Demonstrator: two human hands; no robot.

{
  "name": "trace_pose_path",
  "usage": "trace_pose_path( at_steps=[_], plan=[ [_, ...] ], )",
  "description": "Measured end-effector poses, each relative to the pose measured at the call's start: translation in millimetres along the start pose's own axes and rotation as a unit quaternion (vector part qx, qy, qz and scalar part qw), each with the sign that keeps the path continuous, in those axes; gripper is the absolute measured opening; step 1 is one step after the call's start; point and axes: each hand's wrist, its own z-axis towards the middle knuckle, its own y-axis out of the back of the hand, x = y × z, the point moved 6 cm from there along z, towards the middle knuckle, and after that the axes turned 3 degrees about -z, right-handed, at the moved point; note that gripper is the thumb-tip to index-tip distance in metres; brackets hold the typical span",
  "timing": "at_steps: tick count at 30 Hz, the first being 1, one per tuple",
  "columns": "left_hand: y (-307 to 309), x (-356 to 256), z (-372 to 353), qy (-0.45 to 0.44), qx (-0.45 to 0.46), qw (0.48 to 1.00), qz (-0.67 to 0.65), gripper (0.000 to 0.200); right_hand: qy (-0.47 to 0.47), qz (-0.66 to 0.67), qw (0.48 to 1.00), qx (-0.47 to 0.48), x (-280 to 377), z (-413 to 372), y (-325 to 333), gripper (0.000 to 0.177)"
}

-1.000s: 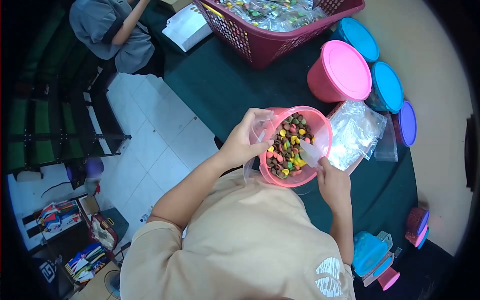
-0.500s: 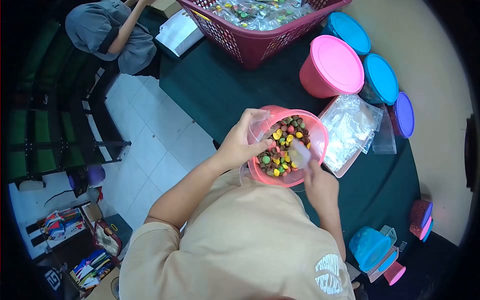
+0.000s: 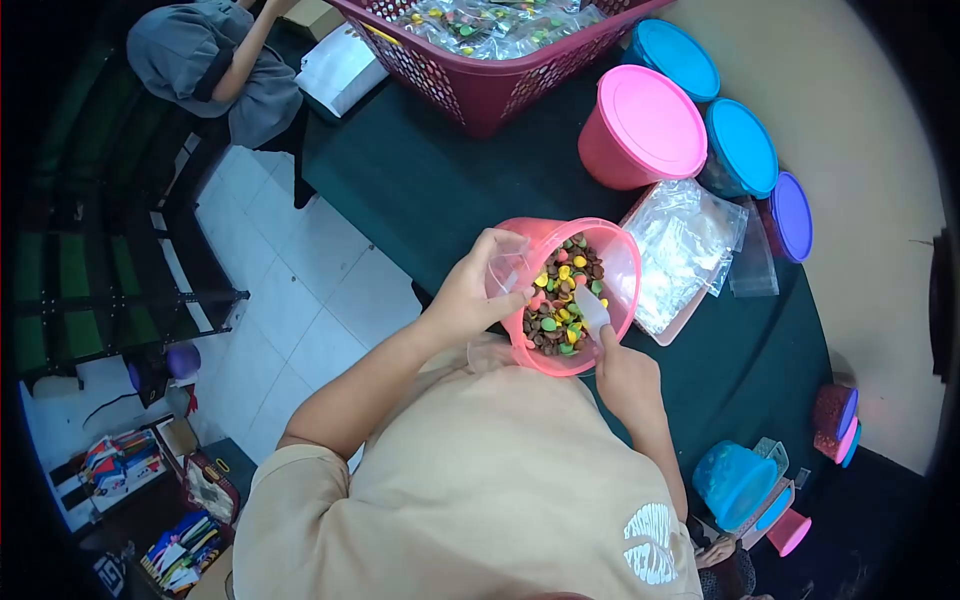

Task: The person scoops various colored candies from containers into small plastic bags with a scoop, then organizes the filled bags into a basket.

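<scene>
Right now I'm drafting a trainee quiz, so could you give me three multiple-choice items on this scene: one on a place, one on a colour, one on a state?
1. Where does the bag pile lie?
A. inside the open tub
B. between the open tub and the purple lid
C. on the pink lid

2. What colour is the lid nearest the open tub?
A. pink
B. green
C. white

3. What state is the right hand in?
A. open and empty
B. shut on a scoop set in the candies
C. gripping the pink lid

Answers:
1 B: the pile has the open tub on one side and the purple lid on the other.
2 A: the pink lid sits just beyond the open tub's far rim.
3 B: its grip closes on the scoop, while the left hand holds a small bag at the rim.
</scene>
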Motion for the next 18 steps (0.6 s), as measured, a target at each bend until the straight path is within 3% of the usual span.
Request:
trace_pose_path(
  at_steps=[5, 9, 11, 15, 18],
  plan=[
    [0, 3, 0, 0.021, -0.008, 1.000, 0.015, 0.052, 0.047, 0.087, 0.993, 0.066, 14, -6, -9, 0.027],
    [-1, -5, 1, 0.022, -0.018, 0.997, 0.078, 0.054, 0.044, 0.115, 0.992, 0.037, 18, -2, -4, 0.025],
    [-2, -7, 0, 0.010, -0.017, 0.995, 0.094, 0.054, 0.023, 0.064, 0.997, -0.038, 5, -1, 9, 0.022],
    [0, -4, -2, 0.021, -0.032, 0.996, 0.086, 0.054, -0.026, -0.029, 0.997, -0.073, -14, -3, 15, 0.020],
    [3, 0, -4, 0.023, -0.048, 0.994, 0.099, 0.053, -0.004, -0.017, 1.000, -0.018, -1, -7, 3, 0.019]
  ],
)
